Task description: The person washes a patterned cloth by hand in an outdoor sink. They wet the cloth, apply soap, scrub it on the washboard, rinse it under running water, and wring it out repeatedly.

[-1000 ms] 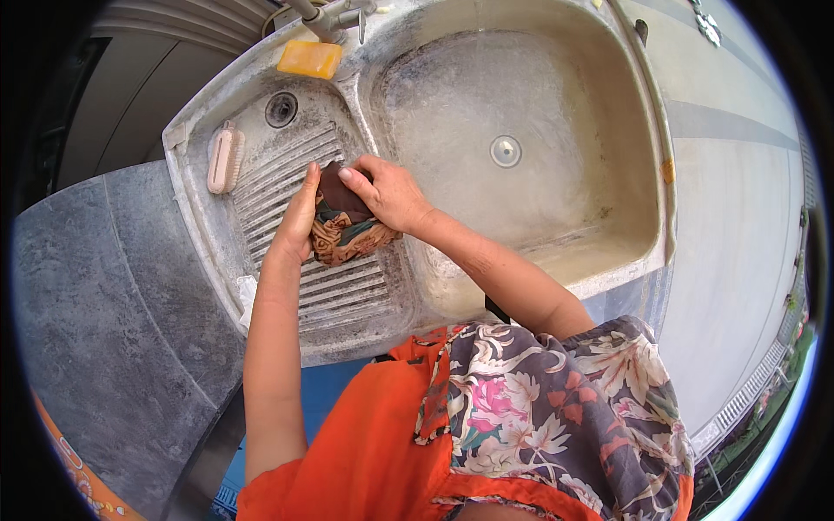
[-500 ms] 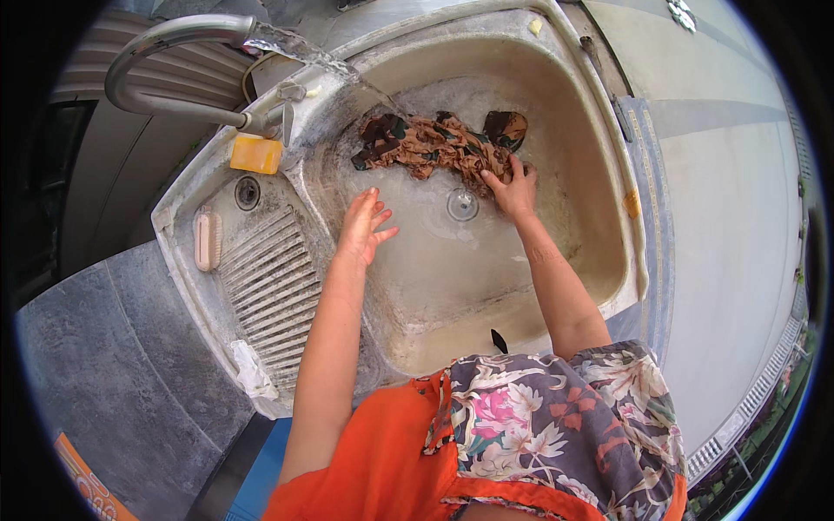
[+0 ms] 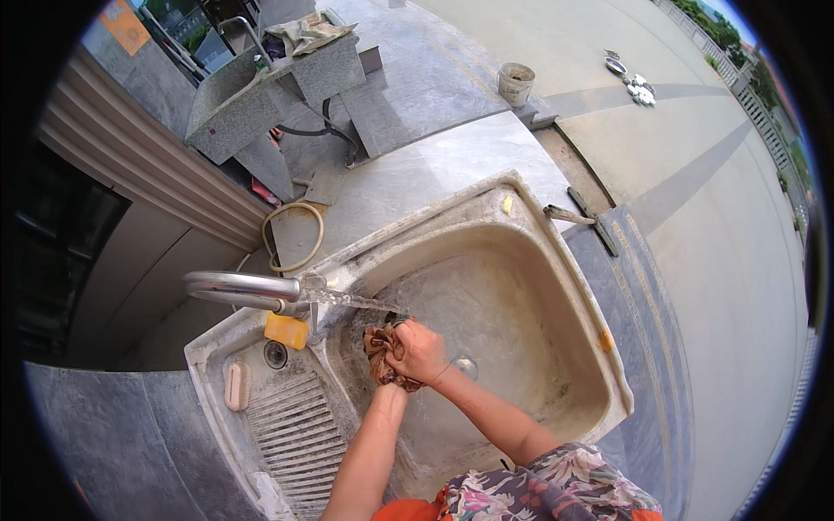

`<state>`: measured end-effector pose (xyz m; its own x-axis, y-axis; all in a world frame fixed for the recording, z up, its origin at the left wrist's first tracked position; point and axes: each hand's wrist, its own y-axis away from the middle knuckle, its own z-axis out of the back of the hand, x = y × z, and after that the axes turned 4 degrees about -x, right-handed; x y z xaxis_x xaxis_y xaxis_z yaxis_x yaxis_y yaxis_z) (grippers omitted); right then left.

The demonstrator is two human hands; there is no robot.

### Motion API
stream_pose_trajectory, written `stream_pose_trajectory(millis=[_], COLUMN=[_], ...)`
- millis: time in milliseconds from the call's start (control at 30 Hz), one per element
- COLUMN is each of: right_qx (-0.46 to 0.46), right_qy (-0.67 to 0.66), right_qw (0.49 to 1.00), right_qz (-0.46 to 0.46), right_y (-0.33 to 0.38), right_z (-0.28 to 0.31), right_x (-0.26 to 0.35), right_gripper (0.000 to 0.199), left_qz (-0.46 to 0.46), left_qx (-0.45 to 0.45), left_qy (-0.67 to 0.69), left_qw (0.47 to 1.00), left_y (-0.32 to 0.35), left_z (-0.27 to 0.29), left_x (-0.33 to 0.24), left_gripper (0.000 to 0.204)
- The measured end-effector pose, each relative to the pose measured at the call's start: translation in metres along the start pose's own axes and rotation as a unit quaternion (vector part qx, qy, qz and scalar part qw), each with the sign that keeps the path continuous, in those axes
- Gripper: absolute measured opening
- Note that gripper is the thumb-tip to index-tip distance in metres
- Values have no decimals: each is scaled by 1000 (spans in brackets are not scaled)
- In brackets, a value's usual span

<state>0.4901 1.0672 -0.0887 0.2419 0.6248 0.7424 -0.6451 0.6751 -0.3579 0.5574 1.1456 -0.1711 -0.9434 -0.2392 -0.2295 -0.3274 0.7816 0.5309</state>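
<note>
A wet brown-and-dark patterned cloth (image 3: 376, 349) is bunched up between my two hands, near the left wall of the sink basin (image 3: 530, 347). My right hand (image 3: 419, 352) is closed over it in a fist from the right. My left hand (image 3: 391, 392) holds the bundle from below and left; its fingers are mostly hidden by the cloth. Just above, water (image 3: 356, 300) streams from the curved metal faucet (image 3: 239, 285) toward the cloth. The drain (image 3: 465, 366) lies right of my hands.
Left of the basin, a yellow-orange soap bar (image 3: 287, 331) and a pink brush (image 3: 236, 385) lie by the ribbed drainboard (image 3: 300, 425). A white crumpled piece (image 3: 271, 493) lies at its near end. Farther off stand a stone sink (image 3: 252, 100) and a bucket (image 3: 516, 82).
The cloth, stretched across the basin before, is now gathered into a bundle by the faucet. My right hand has moved left with it; my open left hand now holds it too. The view has tilted up.
</note>
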Motion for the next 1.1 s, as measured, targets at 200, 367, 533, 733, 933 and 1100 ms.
stream_pose_trajectory(millis=[200,367,533,733,933,1100], right_qx=[56,678,226,284,81,12], right_qy=[290,208,208,174,15,196], right_qw=[946,700,922,901,926,915], right_qz=[-131,-84,-237,-278,-367,-351], right_y=[19,118,86,70,37,41], right_z=[89,139,97,-43,43,50], right_x=[-125,-84,-139,-118,-179,-161], right_gripper=[30,38,32,40,41,55], left_qz=[-118,-126,-6,53,-54,-99], left_qx=[-152,-263,-302,-272,-435,-353], left_qy=[-289,-485,-469,-333,-289,-281], left_qw=[938,824,830,901,851,887], left_y=[12,-16,8,-22,24,0], left_z=[-61,78,66,65,73,68], left_x=[-17,-45,-16,29,-26,11], left_gripper=[34,36,55,67,35,68])
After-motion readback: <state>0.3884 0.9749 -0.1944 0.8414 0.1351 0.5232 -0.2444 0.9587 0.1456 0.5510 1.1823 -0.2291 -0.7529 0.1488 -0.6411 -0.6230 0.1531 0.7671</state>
